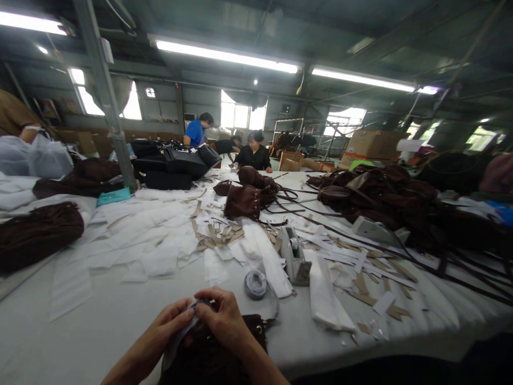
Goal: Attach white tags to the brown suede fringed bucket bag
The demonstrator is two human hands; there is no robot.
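A dark brown drawstring bag (208, 355) lies at the table's near edge, under my hands. My left hand (173, 321) pinches a thin greyish wrapped strip (182, 337) at the bag's top. Closed from the other side, my right hand (224, 318) has its thumb and fingers on the same strip, close to the left fingertips. Beyond the hands lies a coil of grey wrapped strap (255, 283), its tail running to a metal fitting at the bag's right. The bag's lower part is cut off by the frame.
A tape dispenser (294, 256) stands ahead to the right, among white paper strips (266, 262) and cardboard scraps (218, 235). Another brown bag (242, 202) sits mid-table. Brown bags (385, 198) pile up right, black bags (176, 163) left. Several people work beyond.
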